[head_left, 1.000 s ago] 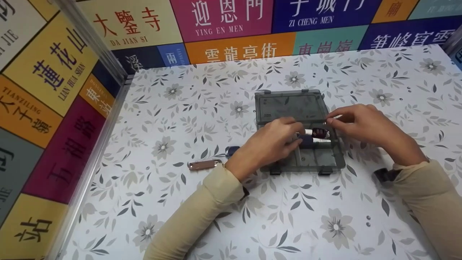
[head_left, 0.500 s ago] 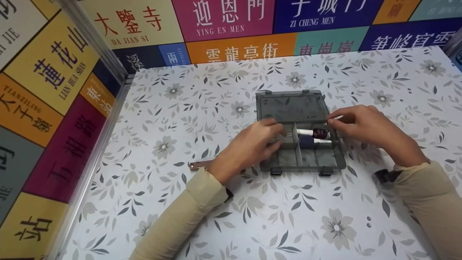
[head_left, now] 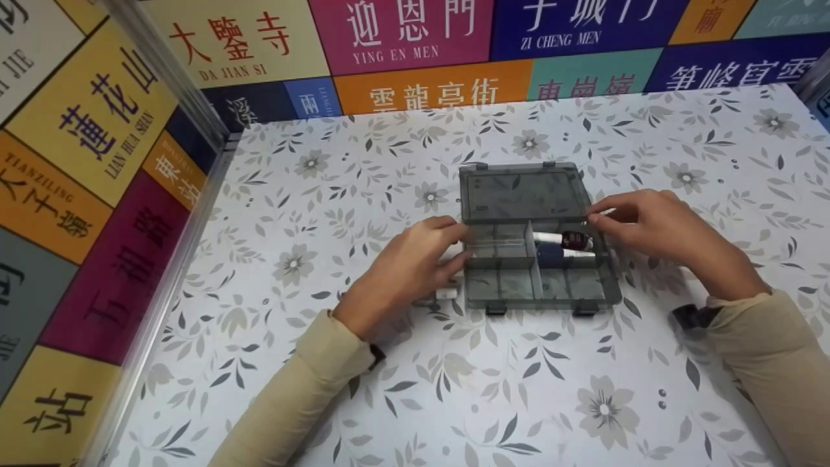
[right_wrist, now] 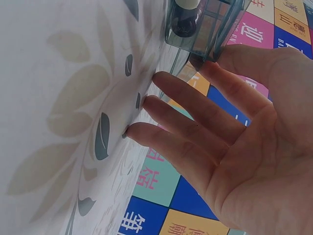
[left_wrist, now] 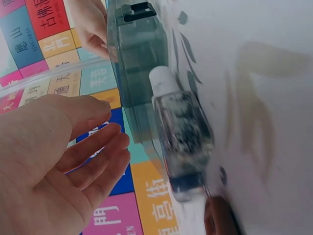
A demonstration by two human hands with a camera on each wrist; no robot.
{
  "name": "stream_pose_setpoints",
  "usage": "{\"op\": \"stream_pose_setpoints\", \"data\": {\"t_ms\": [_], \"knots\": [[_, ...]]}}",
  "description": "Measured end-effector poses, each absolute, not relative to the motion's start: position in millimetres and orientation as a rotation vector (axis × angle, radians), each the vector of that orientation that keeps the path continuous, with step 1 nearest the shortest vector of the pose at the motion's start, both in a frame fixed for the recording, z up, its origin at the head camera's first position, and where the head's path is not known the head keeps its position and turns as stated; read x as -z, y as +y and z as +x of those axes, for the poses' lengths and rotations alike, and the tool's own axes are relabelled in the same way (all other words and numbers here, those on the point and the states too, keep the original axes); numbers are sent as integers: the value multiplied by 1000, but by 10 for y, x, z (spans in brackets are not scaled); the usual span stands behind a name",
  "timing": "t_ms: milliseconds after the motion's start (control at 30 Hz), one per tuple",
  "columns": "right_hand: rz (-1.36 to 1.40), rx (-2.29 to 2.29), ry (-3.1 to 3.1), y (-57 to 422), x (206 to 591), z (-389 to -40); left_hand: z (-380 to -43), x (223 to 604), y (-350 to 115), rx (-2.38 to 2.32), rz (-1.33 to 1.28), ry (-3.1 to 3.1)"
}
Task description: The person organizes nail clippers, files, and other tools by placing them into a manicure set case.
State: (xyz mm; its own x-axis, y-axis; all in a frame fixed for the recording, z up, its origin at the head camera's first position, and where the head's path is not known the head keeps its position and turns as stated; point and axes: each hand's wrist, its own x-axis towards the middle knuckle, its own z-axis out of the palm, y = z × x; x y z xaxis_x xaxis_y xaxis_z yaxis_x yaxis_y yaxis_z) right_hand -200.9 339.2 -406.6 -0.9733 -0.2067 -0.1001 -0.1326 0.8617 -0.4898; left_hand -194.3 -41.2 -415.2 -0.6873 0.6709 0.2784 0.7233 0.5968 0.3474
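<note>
A see-through grey compartment box [head_left: 538,303] stands on the table with its lid [head_left: 525,191] laid back. In its rear right section lie a dark red nail polish bottle [head_left: 576,240] and a dark blue nail polish bottle [head_left: 551,254], side by side. My left hand [head_left: 408,266] is just left of the box, fingers loosely bent and holding nothing. Below it, a clear nail polish bottle [left_wrist: 183,125] with a white cap lies on the table. My right hand [head_left: 648,224] pinches the box's right edge with thumb and forefinger; the other fingers are spread.
A brown object [left_wrist: 217,215] lies beyond the clear bottle, mostly out of the left wrist view. The table [head_left: 363,402] has a flower-printed cover. Coloured sign panels [head_left: 415,32] stand along its back and left sides.
My left hand has drawn back leftward from the bottles inside the box to the clear bottle outside it, covering the brown object. The right hand stays at the box's edge.
</note>
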Motion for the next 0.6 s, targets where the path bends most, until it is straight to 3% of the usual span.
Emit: {"op": "stream_pose_setpoints", "data": {"t_ms": [600], "knots": [[-253, 758, 2866, 3396, 4066, -2002, -1783, 4269, -799, 751, -1051, -2812]]}}
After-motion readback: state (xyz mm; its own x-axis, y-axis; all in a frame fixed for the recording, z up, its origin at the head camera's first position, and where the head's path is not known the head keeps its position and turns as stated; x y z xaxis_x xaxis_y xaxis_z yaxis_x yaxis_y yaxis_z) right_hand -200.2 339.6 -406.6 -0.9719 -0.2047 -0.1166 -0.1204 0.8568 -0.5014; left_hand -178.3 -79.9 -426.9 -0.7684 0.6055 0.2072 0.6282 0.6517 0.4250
